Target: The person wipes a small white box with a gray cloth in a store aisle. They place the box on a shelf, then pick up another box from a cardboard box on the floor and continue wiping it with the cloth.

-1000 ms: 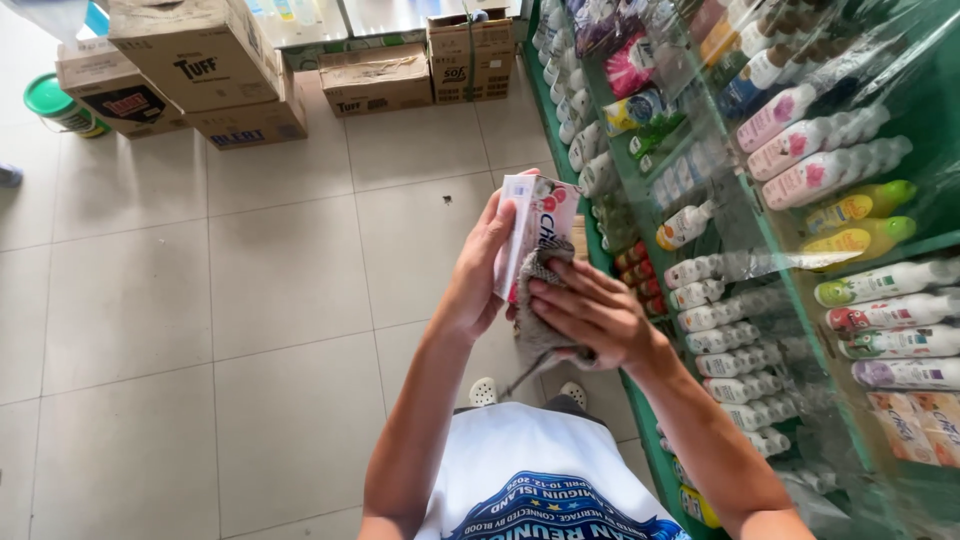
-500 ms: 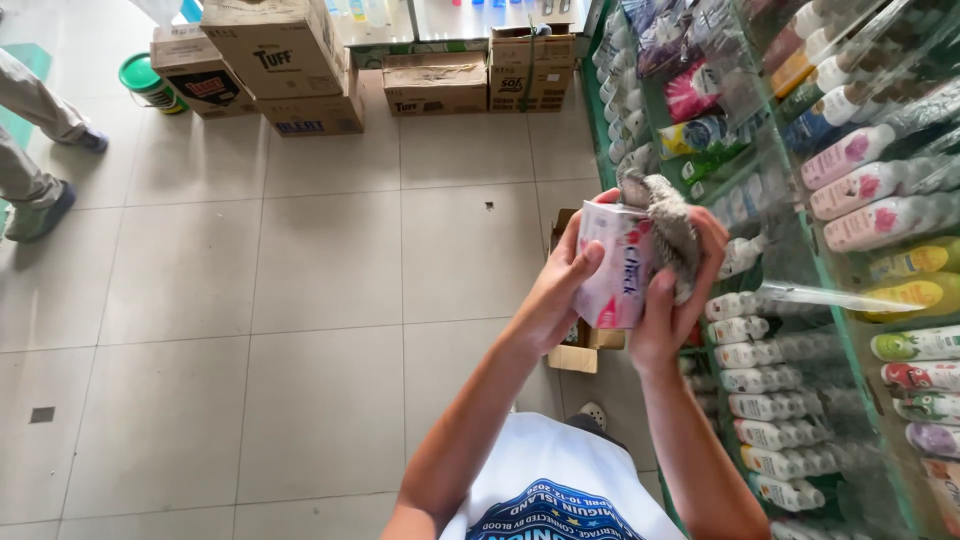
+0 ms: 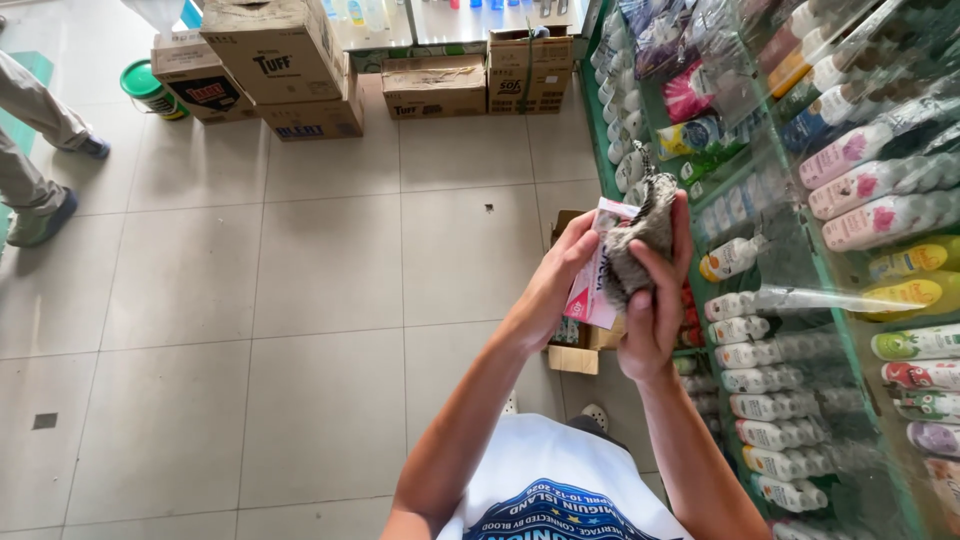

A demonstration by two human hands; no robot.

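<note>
Wiping step | left hand pinches pink-and-white box at frame centre | right hand presses grey rag on its face | next: turn box, steady grip.

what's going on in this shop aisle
A person stands on a tiled floor beside green shelves packed with bottles. Their left hand holds a small pink and white box, while the right hand presses a grey cloth against the face of it. An open cardboard box sits on the floor just under the hands, more cartons are stacked further off, and another person's legs show at the left edge.
</note>
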